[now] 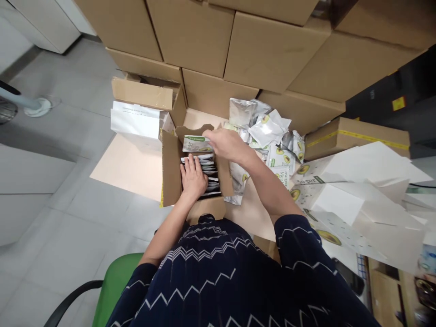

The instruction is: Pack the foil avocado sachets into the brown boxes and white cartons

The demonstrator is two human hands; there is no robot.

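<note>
An open cardboard box (171, 169) stands on the table in front of me, with a row of flat packets (211, 179) standing on edge inside. Across the tops of these packets lies my left hand (194, 176), fingers stretched out and slightly apart. My right hand (223, 141) pinches the right edge of a white sachet (195, 144) with a green label, held at the box's far end. Just right of the box is a loose heap of silver and white sachets (269, 128), many printed with avocados.
Stacked cartons (269, 50) form a wall behind the table. White folded boxes (136, 119) stand at the left back, and printed white cartons (361, 181) lie at the right. A taped brown box (357, 138) sits behind them. A green chair (117, 277) is below left.
</note>
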